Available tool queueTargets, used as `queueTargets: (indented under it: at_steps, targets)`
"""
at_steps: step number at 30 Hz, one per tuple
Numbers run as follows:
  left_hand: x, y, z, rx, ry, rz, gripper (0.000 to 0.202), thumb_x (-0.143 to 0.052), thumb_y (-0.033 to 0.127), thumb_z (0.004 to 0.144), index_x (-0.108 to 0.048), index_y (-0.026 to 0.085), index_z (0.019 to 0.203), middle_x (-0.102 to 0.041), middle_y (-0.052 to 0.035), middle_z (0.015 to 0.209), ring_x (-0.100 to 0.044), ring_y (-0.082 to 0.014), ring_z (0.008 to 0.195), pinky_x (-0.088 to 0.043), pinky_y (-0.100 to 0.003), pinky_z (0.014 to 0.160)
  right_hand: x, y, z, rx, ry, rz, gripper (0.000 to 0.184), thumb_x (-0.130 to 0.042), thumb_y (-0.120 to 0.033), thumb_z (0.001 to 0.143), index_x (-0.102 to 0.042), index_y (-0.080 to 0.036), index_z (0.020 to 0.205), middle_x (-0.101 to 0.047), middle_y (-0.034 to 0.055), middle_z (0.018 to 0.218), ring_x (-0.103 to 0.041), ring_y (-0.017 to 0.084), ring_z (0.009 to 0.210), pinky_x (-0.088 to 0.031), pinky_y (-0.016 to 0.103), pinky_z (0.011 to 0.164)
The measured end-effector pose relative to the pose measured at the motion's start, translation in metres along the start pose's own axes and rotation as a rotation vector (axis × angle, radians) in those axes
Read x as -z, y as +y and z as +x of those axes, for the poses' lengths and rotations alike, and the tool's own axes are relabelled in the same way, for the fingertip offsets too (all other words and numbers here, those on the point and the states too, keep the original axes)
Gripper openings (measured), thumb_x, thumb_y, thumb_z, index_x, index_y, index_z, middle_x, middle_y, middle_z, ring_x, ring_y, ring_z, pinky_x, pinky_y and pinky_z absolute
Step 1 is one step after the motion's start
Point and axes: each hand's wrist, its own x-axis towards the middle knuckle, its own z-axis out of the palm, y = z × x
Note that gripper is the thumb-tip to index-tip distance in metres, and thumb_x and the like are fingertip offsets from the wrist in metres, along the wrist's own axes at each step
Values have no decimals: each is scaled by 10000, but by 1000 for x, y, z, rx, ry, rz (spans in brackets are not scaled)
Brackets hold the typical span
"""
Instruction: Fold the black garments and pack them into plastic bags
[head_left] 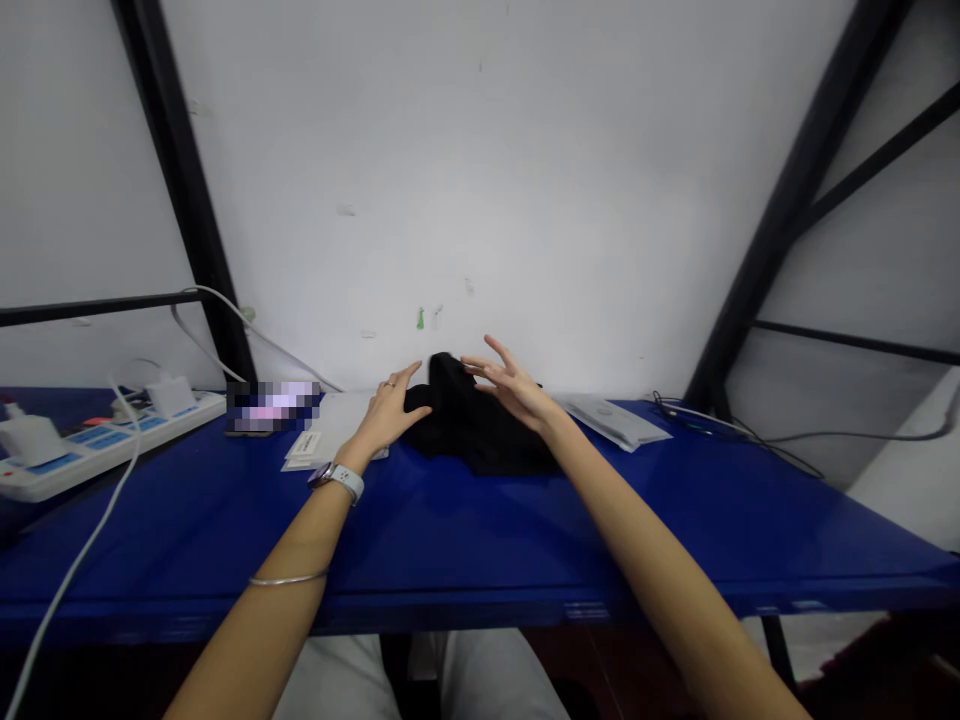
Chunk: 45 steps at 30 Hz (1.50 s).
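A crumpled black cloth (469, 425) lies on the blue table (480, 530) close to the white wall. My left hand (390, 410) rests against the cloth's left side, fingers stretched out and apart. My right hand (510, 385) hovers over its right side, fingers spread, touching or nearly touching the top fold. Neither hand grips the cloth. A watch and a thin bangle are on my left arm.
A white power strip (97, 445) with plugged-in chargers and white cables sits at the far left. Flat paper packets (319, 440) lie left of the cloth, a clear plastic packet (615, 420) right of it. Black cables (720, 425) trail at the right. Black frame posts stand behind.
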Motion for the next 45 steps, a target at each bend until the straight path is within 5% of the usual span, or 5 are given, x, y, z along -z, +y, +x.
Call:
queueTargets:
  at_steps: [12,20,31,38,45]
  targets:
    - [0,0,5,-31,59,23,203,-501,238,830,-687,242,912,-609,-15,1192,-480,-252,1124,-370,-426,1001,73,30,-50,-310,-281,-960,191,-720,-210,636,-645,-187,810,-634,12,784,-578,161,708,-424,251,634]
    - [38,24,14,1,215,12,228,-522,330,830,-714,216,873,-667,-30,803,-553,-197,811,-428,-307,787,90,-29,-60,-291,277,-1417,232,-505,-142,769,-699,-193,887,-677,127,859,-623,276,813,-408,332,659]
    - [99,72,43,-28,399,-95,334,-648,471,742,-706,149,808,-490,30,517,-462,-111,572,-321,-246,579,120,-79,-20,79,853,-529,291,-361,-283,906,-521,-162,1118,-608,60,744,-657,171,560,-515,286,535]
    - [46,21,74,231,216,104,294,-598,437,781,-701,197,914,-663,-41,736,-605,-202,752,-424,-295,688,112,-16,24,-99,727,-538,372,-379,-123,817,-547,-136,1149,-639,116,998,-672,169,756,-530,313,744]
    - [3,-18,54,223,4,192,550,-568,351,796,-471,178,1309,-581,-143,1186,-555,-268,1117,-435,-348,911,166,30,-37,-408,371,-1144,550,-714,-182,639,-562,-149,1166,-647,131,1039,-609,260,970,-468,336,819]
